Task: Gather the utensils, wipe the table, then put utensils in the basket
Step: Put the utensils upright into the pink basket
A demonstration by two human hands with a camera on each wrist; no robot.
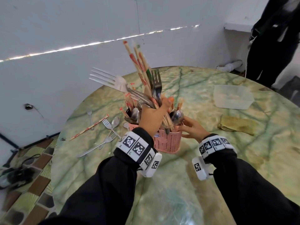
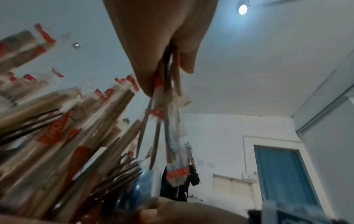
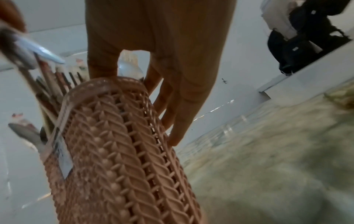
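Note:
A pink plastic basket stands upright in the middle of the round green marble table, packed with spoons, forks and wrapped chopsticks. My left hand grips a bundle of forks and wrapped chopsticks upright over the basket's mouth; the bundle's lower ends hang below the fingers. My right hand holds the basket's right side at the rim, thumb on the top edge and fingers down the wall. Loose forks, a spoon and one wrapped chopstick pair lie on the table to the left.
A folded yellow-green cloth lies at the right. A clear plastic box sits behind it. A white wall runs close behind the table. A person in dark clothes stands at the far right. Tiled floor and cables show at the left.

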